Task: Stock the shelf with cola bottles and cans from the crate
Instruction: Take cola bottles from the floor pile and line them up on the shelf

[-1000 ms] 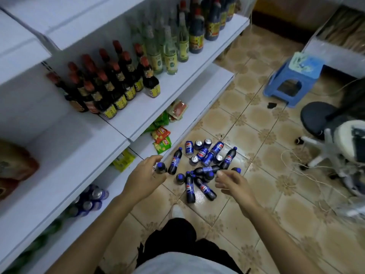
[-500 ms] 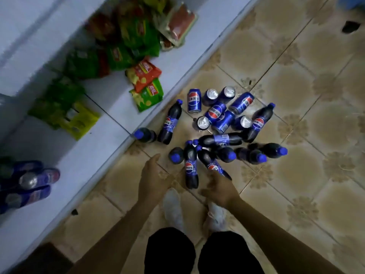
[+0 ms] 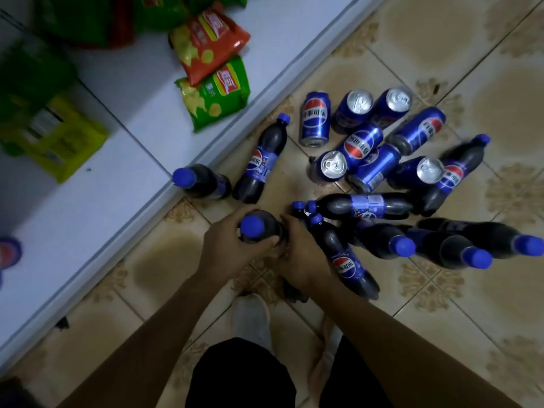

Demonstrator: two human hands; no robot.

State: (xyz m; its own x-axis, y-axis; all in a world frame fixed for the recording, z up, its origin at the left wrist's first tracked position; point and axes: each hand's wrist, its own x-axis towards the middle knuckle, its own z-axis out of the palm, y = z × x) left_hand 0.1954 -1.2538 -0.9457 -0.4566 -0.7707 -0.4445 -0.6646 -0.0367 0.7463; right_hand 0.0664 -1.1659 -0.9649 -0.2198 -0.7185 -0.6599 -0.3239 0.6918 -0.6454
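Head view, centre of frame: gripping an upright cola bottle [image 3: 256, 231] with the left hand [image 3: 229, 254], fingers curled round its shoulder. Covering a lying bottle [image 3: 291, 290] with the right hand [image 3: 306, 260], fingers bent; cannot tell if gripping. Could easily knock the heaped bottles [image 3: 382, 240] and cans [image 3: 362, 142] at right into rolling, or drop one through a loose hold before reaching the shelf [image 3: 97, 201], upper left.
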